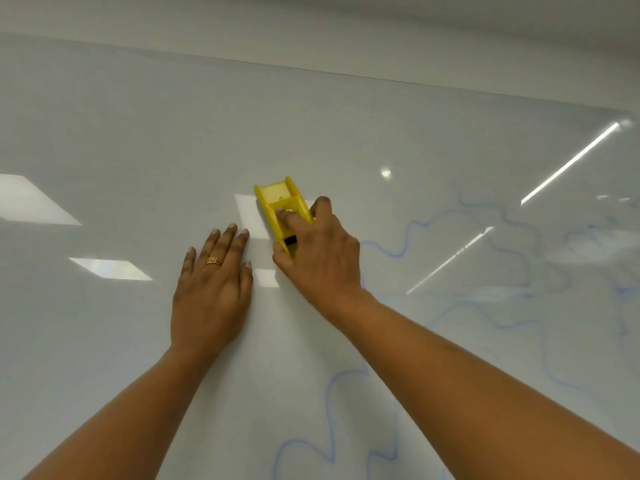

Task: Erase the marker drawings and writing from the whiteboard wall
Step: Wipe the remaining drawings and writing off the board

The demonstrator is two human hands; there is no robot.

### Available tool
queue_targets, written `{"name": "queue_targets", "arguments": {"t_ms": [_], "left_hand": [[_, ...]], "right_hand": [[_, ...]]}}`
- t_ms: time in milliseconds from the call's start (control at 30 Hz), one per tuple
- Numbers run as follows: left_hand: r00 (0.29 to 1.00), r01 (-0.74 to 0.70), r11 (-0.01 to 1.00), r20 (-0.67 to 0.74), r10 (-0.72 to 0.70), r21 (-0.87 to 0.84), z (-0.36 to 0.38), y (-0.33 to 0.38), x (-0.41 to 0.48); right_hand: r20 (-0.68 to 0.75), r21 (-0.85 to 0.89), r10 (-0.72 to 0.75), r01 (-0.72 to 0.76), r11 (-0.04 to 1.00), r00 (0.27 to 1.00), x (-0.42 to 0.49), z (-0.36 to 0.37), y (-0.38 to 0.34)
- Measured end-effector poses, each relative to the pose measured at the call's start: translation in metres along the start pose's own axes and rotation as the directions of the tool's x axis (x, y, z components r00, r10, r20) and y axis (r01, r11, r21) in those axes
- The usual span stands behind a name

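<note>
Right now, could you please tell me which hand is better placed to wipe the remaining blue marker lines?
The right hand grips the yellow eraser on the whiteboard, and the blue lines lie on its side. The left hand rests flat on the whiteboard, holding nothing.

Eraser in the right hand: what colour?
The plastic eraser is yellow with a black patch; head view.

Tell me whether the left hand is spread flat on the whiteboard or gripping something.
Spread flat: the left hand lies with straight fingers on the whiteboard, holding nothing. The right hand grips the yellow eraser.
</note>
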State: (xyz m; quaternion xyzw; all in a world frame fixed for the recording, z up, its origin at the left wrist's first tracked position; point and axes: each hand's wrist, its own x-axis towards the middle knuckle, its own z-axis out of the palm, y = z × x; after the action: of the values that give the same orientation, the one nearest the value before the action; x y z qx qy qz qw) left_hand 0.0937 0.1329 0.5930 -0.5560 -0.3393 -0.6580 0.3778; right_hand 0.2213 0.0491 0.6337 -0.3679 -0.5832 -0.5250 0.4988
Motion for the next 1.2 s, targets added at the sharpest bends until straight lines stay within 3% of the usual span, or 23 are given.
{"name": "queue_targets", "arguments": {"t_ms": [133, 267, 367, 600, 800, 900, 1200], "left_hand": [[1.000, 0.004, 1.000, 0.005, -0.004, 0.008, -0.001, 0.000, -0.003], [1.000, 0.008, 1.000, 0.004, -0.008, -0.005, -0.004, 0.002, -0.007], [1.000, 0.003, 1.000, 0.007, -0.002, -0.014, -0.006, 0.002, -0.012], [1.000, -0.013, 1.000, -0.016, 0.013, 0.002, -0.005, -0.001, -0.017], [0.999, -0.019, 1.000, -0.025, 0.020, 0.010, -0.005, -0.001, -0.022], [1.000, -0.020, 1.000, -0.002, 0.020, 0.005, -0.006, -0.002, -0.026], [1.000, -0.020, 1.000, 0.005, 0.020, 0.005, -0.009, -0.001, -0.031]], "right_hand": [[0.038, -0.013, -0.018, 0.019, 1.000, 0.999, 0.004, -0.010, 0.015], [-0.003, -0.081, 0.162, -0.161, 0.984, 0.987, 0.022, -0.021, 0.043], [-0.021, -0.109, 0.205, -0.206, 0.972, 0.978, 0.029, -0.022, 0.050], [0.023, -0.135, 0.106, -0.102, 0.986, 0.994, 0.009, -0.008, 0.016], [-0.058, -0.024, -0.016, 0.014, 1.000, 0.998, -0.024, 0.012, -0.018], [-0.027, 0.035, -0.047, 0.048, 0.998, 0.999, -0.042, 0.012, -0.024], [-0.015, -0.003, 0.039, -0.039, 0.999, 0.999, -0.034, -0.009, 0.024]]}}
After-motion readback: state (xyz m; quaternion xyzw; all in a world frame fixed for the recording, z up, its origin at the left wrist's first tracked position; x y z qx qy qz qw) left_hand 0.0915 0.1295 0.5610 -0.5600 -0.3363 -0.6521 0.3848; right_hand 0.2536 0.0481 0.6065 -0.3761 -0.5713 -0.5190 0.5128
